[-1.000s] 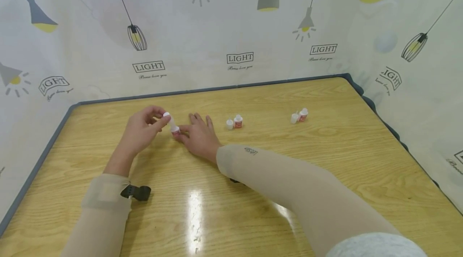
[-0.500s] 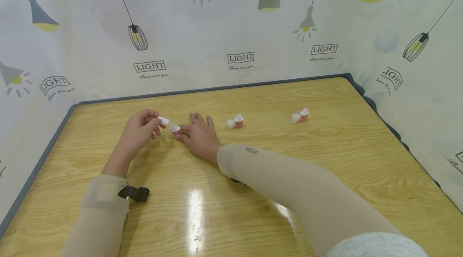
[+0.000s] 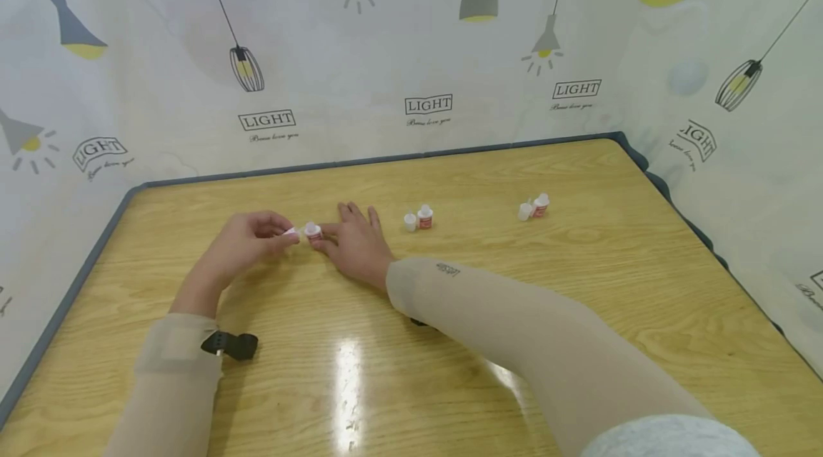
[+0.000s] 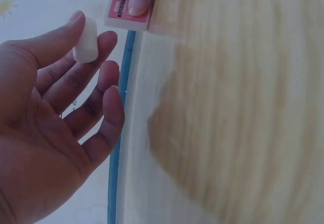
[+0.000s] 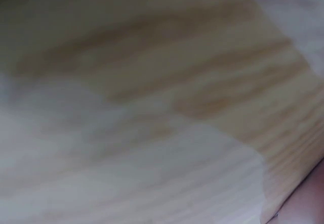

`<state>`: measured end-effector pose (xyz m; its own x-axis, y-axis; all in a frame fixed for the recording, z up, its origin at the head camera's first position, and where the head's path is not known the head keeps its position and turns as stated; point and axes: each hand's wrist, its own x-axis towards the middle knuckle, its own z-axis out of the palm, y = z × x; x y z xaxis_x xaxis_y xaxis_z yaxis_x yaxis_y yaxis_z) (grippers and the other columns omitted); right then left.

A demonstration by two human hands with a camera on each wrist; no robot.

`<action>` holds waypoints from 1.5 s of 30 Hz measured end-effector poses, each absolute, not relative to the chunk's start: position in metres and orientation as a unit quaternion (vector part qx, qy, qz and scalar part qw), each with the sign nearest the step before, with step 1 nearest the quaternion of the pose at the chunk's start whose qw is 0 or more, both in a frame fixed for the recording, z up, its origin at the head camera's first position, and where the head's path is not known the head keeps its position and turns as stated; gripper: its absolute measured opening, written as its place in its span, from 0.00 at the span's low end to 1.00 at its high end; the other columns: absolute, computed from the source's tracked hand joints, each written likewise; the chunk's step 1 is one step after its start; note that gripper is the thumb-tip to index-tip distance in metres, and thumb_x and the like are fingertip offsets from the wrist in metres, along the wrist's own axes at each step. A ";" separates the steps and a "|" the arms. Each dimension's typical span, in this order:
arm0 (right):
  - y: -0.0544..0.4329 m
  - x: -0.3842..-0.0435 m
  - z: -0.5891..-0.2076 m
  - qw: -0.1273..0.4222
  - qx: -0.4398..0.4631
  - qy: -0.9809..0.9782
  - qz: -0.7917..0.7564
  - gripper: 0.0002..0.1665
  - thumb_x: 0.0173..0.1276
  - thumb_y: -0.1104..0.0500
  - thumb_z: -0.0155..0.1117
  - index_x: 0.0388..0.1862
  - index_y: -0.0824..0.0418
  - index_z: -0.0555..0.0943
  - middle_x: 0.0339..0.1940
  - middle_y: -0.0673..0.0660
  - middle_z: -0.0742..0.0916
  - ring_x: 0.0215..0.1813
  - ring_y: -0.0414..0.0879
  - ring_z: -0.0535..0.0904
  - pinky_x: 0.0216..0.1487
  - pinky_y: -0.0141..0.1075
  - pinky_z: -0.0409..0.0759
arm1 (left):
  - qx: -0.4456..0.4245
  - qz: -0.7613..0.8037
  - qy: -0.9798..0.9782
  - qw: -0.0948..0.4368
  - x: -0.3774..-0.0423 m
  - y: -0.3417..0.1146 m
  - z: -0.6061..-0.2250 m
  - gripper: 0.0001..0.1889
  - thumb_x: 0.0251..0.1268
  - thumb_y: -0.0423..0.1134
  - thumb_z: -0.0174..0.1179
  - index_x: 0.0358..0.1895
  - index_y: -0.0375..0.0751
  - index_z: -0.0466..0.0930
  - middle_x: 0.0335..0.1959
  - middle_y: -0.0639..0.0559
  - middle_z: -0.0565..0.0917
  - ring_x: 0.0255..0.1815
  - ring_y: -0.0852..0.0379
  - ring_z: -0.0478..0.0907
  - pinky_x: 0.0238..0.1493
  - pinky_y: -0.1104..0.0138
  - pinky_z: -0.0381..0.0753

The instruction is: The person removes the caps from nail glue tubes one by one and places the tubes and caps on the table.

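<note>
My left hand (image 3: 253, 243) pinches a white cap (image 4: 87, 43) between thumb and fingertips, just left of a small bottle and low over the table. The bottle (image 3: 313, 232) is white with a red label and has its white neck bare. My right hand (image 3: 356, 243) lies low on the table and steadies this bottle between thumb and index finger, its other fingers spread forward. Cap and bottle are apart. In the left wrist view, a right fingertip covers part of the label (image 4: 120, 7). The right wrist view shows mostly blurred wood, with a bit of skin at the lower right corner.
Right of my hands, an uncapped bottle (image 3: 425, 217) stands beside its cap (image 3: 410, 221). Farther right is another such bottle (image 3: 541, 206) with a cap (image 3: 525, 211) next to it. The wooden table (image 3: 579, 250) meets a lamp-patterned curtain (image 3: 347, 78) at a dark edge.
My left hand has lowered the cap from above the bottle to the bottle's left, near table height. A thin stem seen between them earlier has come away. The right hand stays put.
</note>
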<state>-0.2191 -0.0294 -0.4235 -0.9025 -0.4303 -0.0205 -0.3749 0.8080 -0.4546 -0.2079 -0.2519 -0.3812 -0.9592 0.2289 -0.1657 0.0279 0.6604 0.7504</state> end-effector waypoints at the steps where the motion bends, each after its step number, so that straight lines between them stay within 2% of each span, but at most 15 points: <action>1: -0.030 -0.219 -0.424 0.061 -0.211 0.949 -0.226 0.29 0.83 0.34 0.51 0.76 0.40 0.77 0.89 0.62 0.61 0.91 0.58 0.51 0.89 0.62 0.41 | 0.076 0.397 0.906 0.126 -0.208 -0.252 -0.382 0.21 0.75 0.50 0.68 0.58 0.37 0.84 0.54 0.38 0.89 0.45 0.55 0.84 0.47 0.65 0.83; 10: -0.030 -0.219 -0.426 0.060 -0.211 0.949 -0.226 0.29 0.83 0.34 0.51 0.76 0.39 0.77 0.89 0.61 0.62 0.91 0.58 0.51 0.88 0.62 0.41 | 0.095 0.365 0.917 0.129 -0.208 -0.249 -0.383 0.22 0.77 0.52 0.65 0.64 0.42 0.85 0.61 0.41 0.87 0.52 0.49 0.81 0.50 0.63 0.79; 14: -0.030 -0.220 -0.427 0.054 -0.212 0.949 -0.227 0.29 0.83 0.34 0.51 0.76 0.40 0.77 0.89 0.61 0.62 0.91 0.57 0.52 0.88 0.62 0.42 | 0.106 0.380 0.909 0.131 -0.207 -0.253 -0.382 0.21 0.80 0.50 0.62 0.65 0.41 0.83 0.63 0.40 0.86 0.55 0.50 0.82 0.52 0.65 0.80; 17: -0.030 -0.221 -0.427 0.049 -0.213 0.949 -0.228 0.29 0.83 0.34 0.51 0.75 0.40 0.78 0.88 0.61 0.62 0.90 0.58 0.52 0.88 0.62 0.42 | 0.112 0.411 0.896 0.129 -0.206 -0.256 -0.382 0.20 0.82 0.45 0.60 0.66 0.36 0.80 0.62 0.36 0.86 0.53 0.52 0.84 0.52 0.66 0.82; 21: -0.030 -0.221 -0.427 0.051 -0.211 0.949 -0.228 0.29 0.83 0.35 0.52 0.76 0.40 0.78 0.89 0.61 0.62 0.91 0.57 0.52 0.88 0.62 0.42 | 0.110 0.430 0.886 0.131 -0.205 -0.257 -0.381 0.22 0.84 0.42 0.56 0.72 0.35 0.75 0.64 0.33 0.84 0.51 0.55 0.84 0.51 0.69 0.84; 25: -0.030 -0.221 -0.427 0.057 -0.207 0.950 -0.227 0.29 0.83 0.34 0.52 0.76 0.40 0.77 0.89 0.60 0.61 0.91 0.56 0.51 0.89 0.61 0.41 | 0.104 0.419 0.892 0.132 -0.206 -0.258 -0.379 0.23 0.85 0.45 0.54 0.74 0.36 0.74 0.65 0.35 0.83 0.58 0.49 0.82 0.55 0.64 0.84; 28: -0.030 -0.221 -0.427 0.058 -0.208 0.950 -0.225 0.29 0.83 0.34 0.52 0.76 0.40 0.77 0.89 0.60 0.61 0.91 0.56 0.51 0.89 0.61 0.41 | 0.090 0.404 0.901 0.133 -0.208 -0.259 -0.379 0.23 0.83 0.46 0.58 0.71 0.36 0.76 0.65 0.36 0.84 0.64 0.43 0.80 0.60 0.59 0.81; 30: -0.030 -0.221 -0.427 0.058 -0.207 0.950 -0.225 0.29 0.83 0.34 0.52 0.76 0.40 0.77 0.89 0.60 0.61 0.91 0.56 0.51 0.89 0.61 0.41 | 0.080 0.398 0.903 0.137 -0.209 -0.259 -0.380 0.22 0.81 0.44 0.61 0.68 0.36 0.76 0.64 0.36 0.85 0.64 0.43 0.81 0.61 0.58 0.80; 37: -0.031 -0.221 -0.426 0.058 -0.204 0.951 -0.224 0.29 0.83 0.35 0.52 0.76 0.40 0.77 0.89 0.60 0.61 0.91 0.56 0.51 0.89 0.61 0.41 | 0.066 0.406 0.901 0.140 -0.215 -0.262 -0.387 0.21 0.74 0.40 0.68 0.62 0.33 0.75 0.63 0.37 0.81 0.62 0.46 0.83 0.51 0.71 0.80; 45: -0.031 -0.221 -0.426 0.059 -0.206 0.952 -0.219 0.29 0.83 0.34 0.51 0.77 0.40 0.77 0.89 0.60 0.61 0.91 0.57 0.51 0.89 0.61 0.41 | 0.061 0.398 0.904 0.142 -0.218 -0.260 -0.389 0.22 0.72 0.41 0.70 0.61 0.31 0.77 0.60 0.35 0.84 0.59 0.47 0.84 0.47 0.70 0.83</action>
<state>-0.2208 -0.0312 -0.4264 -0.9085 -0.4174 -0.0214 -0.3660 0.8192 -0.4415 -0.2184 -0.2599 -0.3894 -0.9522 0.2240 -0.2078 -0.0021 0.6755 0.7374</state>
